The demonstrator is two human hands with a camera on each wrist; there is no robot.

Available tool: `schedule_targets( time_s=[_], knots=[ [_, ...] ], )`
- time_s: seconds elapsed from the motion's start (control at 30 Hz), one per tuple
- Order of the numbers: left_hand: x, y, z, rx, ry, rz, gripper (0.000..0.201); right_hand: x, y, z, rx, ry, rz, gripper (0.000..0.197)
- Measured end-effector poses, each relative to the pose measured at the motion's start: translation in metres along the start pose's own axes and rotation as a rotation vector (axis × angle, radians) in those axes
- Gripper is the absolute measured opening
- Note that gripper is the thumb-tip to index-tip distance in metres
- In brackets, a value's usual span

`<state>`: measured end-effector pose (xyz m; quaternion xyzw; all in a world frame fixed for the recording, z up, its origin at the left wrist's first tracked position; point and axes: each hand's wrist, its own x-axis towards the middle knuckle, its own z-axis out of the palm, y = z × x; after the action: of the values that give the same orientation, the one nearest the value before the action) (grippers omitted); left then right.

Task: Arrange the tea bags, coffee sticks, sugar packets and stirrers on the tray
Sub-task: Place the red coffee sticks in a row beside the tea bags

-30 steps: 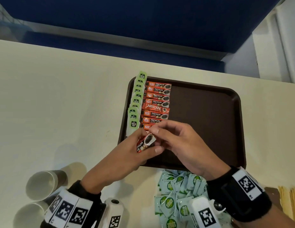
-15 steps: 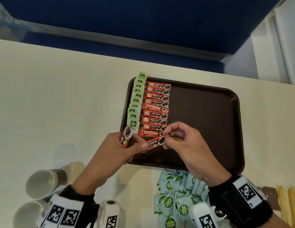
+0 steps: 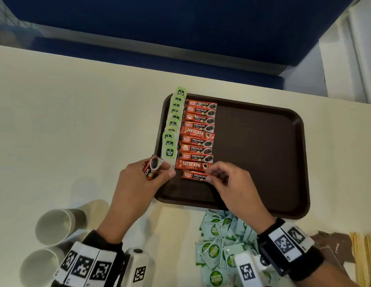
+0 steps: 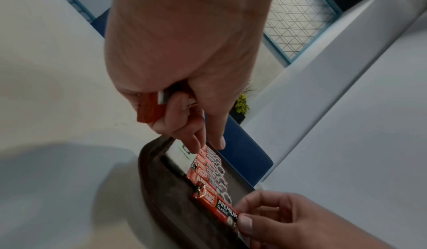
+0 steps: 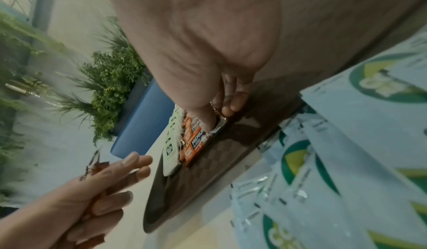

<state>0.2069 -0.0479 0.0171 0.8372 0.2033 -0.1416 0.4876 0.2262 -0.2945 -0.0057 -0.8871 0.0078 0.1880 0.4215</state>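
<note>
A dark brown tray lies on the cream table. Along its left side runs a column of green tea bags, and beside it a column of red coffee sticks. My right hand pinches the right end of one more coffee stick, laid at the near end of that column. My left hand grips a small bundle of coffee sticks at the tray's left edge, just off the near tea bag. Pale sugar packets lie heaped in front of the tray.
Two paper cups lie on their sides at the near left. Wooden stirrers lie at the near right on a brown patch. The right part of the tray holds nothing. A blue partition runs behind the table.
My right hand has drawn one stick from the left hand's bundle and lowered it onto the tray below the Nescafe stick. The left hand has moved left with the remaining sticks.
</note>
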Motion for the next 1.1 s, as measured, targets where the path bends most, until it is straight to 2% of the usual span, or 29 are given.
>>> schedule_targets(
  time_s=[0.23, 0.5, 0.83, 0.93, 1.0, 1.1],
  knots=[
    [-0.001, -0.006, -0.004, -0.02, -0.027, -0.004, 0.005, 0.002, 0.002, 0.009, -0.178, 0.073, -0.092, 0.022],
    [0.001, -0.003, -0.003, -0.063, -0.035, 0.013, 0.007, 0.002, -0.005, 0.021, -0.385, 0.06, -0.218, 0.017],
    [0.001, -0.004, -0.007, -0.06, -0.026, -0.023, 0.012, 0.001, -0.007, 0.021, -0.392, 0.076, -0.228, 0.021],
    [0.0, -0.001, -0.005, -0.052, -0.041, -0.017, 0.017, 0.0, -0.015, 0.017, -0.29, 0.108, -0.2, 0.018],
    [0.0, 0.003, -0.001, -0.053, -0.076, -0.009, 0.022, -0.003, -0.026, 0.012, -0.058, 0.115, -0.167, 0.013],
    [-0.003, 0.014, 0.009, -0.027, -0.206, 0.039, 0.038, -0.007, -0.053, 0.003, 0.362, -0.074, -0.047, 0.015]
  ],
)
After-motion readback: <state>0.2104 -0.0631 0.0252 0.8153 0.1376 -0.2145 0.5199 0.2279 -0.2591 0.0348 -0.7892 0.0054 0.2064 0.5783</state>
